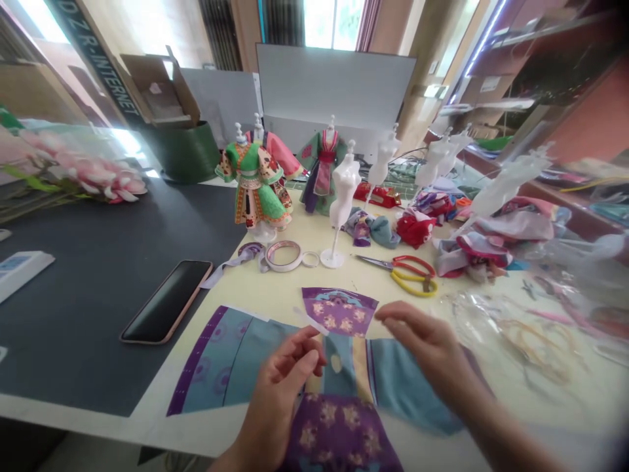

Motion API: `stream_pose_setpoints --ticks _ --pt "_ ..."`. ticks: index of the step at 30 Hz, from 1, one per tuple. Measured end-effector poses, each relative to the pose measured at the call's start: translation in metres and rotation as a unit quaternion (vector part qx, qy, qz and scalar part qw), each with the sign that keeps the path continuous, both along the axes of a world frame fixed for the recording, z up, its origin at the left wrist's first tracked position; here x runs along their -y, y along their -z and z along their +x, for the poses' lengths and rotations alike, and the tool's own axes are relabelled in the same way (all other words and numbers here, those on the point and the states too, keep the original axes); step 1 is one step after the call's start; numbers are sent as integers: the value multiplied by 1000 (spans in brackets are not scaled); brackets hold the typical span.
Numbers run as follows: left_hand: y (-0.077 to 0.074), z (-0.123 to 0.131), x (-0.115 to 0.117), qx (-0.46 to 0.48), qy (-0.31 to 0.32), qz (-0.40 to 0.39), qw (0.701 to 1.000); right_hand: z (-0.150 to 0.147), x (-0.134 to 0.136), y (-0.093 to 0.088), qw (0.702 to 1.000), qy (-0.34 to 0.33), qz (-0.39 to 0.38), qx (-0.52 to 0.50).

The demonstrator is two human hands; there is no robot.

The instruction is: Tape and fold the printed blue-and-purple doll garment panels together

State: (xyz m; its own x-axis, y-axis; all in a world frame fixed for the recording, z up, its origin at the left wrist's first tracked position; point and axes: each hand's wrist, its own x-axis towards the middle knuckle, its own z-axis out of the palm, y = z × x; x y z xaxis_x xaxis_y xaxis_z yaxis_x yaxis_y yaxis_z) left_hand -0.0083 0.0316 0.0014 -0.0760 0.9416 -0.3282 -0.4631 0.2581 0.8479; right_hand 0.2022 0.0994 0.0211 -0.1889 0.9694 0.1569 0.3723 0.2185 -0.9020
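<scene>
Left hand (287, 387): fingers half-curled at a narrow white strip (309, 321), grip unclear; right hand (422, 347): fingers open, released, just above printed teal-and-purple doll-dress fabric (339, 367), laid flat at lower centre.

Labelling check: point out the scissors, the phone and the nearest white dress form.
scissors (415, 283), head view, yellow handle loop
phone (166, 301), head view, dark screen
white dress form (345, 187), head view, torso
</scene>
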Motion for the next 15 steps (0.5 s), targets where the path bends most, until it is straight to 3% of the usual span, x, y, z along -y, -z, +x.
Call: stream_pose_setpoints --ticks 3,7,15 --pt "-1 7 2 33 13 1 999 -32 19 1 983 -43 -121 -132" --pt "-3 11 2 45 17 2 999 -48 25 7 944 -38 -236 -225" --pt "4 11 5 66 19 1 998 -55 26 5 922 -24 -267 -281"
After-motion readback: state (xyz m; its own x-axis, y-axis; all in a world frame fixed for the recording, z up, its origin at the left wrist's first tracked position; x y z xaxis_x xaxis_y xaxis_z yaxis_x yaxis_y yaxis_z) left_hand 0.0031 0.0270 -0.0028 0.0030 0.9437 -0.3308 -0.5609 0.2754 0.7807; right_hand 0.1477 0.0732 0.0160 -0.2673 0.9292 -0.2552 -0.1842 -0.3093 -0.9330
